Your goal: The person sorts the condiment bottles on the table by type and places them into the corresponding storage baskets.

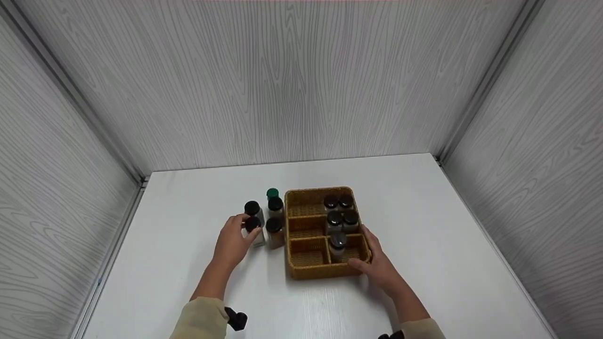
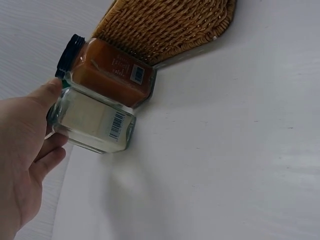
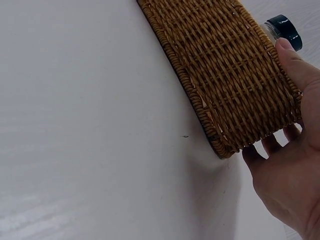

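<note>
My left hand pinches the black lid of a square glass jar of pale contents between thumb and fingers; the jar stands upright at the front left of a small group. Right beside it is a jar of reddish-brown spice. My right hand grips the near right corner of a woven basket, thumb over the rim and fingers along the outer side. Several black-lidded jars fill the basket's right side, and one jar leans near a divider in the front right compartment.
Behind the held jar stands another black-lidded jar. A further one is close to the basket's left wall, with a green-capped container behind it. Wood-grain panels enclose the white table at the back and sides.
</note>
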A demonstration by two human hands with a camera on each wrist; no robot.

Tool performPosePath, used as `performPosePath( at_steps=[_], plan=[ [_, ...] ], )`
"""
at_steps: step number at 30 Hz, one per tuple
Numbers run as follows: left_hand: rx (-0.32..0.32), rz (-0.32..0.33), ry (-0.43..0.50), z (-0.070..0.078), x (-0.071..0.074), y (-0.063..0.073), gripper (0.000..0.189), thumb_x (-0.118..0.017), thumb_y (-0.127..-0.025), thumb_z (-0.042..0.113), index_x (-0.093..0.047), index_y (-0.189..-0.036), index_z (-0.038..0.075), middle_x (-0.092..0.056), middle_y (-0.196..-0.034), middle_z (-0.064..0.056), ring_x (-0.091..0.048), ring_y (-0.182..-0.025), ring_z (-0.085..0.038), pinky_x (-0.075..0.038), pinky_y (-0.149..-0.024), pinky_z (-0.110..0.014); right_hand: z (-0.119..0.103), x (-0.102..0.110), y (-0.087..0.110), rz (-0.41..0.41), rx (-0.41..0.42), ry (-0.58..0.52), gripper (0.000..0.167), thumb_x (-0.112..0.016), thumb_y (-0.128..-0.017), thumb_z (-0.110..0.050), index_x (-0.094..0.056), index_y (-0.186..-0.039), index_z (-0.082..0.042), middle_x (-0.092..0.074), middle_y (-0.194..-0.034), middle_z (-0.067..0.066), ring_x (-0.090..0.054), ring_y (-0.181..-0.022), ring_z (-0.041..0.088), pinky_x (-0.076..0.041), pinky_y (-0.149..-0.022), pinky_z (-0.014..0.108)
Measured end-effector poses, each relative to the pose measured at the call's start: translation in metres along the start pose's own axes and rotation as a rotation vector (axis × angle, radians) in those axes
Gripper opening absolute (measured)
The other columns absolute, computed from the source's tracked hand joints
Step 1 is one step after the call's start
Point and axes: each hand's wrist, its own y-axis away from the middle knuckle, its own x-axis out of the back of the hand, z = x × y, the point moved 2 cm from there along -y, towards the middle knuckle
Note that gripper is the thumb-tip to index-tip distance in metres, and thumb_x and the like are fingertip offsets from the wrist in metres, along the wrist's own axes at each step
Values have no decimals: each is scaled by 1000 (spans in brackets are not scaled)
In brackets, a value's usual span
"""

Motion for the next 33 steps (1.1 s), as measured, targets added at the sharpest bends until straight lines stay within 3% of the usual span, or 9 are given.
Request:
performPosePath(
  at_steps=[6,17,22,27,33],
  plan=[
    [14,30,17,1,0,1,53,-80,-101,31,-61,-140,2,-69,-137,-20,-68,-131,-37,-54,-114,-54,0,0,-1,1,7,15,105,-86,-96,-27,-17,-175,-37,-16,-183,5,-23,-166,44,-25,-130,68],
    [16,10,79,2,1,7,49,-80,-101,29,-62,-141,5,-71,-136,-16,-69,-129,-33,-57,-109,-50,2,1,-2,4,16,19,108,-88,-93,-31,-18,-175,-36,-17,-183,5,-27,-164,43,-27,-129,64],
    [32,3,146,3,2,10,48,-80,-101,27,-62,-140,5,-70,-137,-15,-67,-132,-33,-59,-109,-50,2,1,-2,-6,16,11,108,-87,-94,-29,-17,-175,-36,-15,-183,4,-21,-167,44,-23,-131,68],
    [55,-11,187,2,5,13,49,-78,-102,27,-61,-143,6,-70,-140,-16,-66,-135,-35,-53,-115,-55,2,1,0,-13,10,29,106,-85,-96,-28,-15,-175,-37,-11,-184,3,-12,-169,45,-19,-133,71],
    [78,-45,203,6,13,16,53,-78,-103,32,-60,-146,8,-71,-140,-16,-64,-138,-36,-49,-119,-59,1,1,-1,-9,13,22,105,-85,-96,-25,-16,-175,-35,-13,-184,5,-17,-168,44,-23,-131,68]
  ],
)
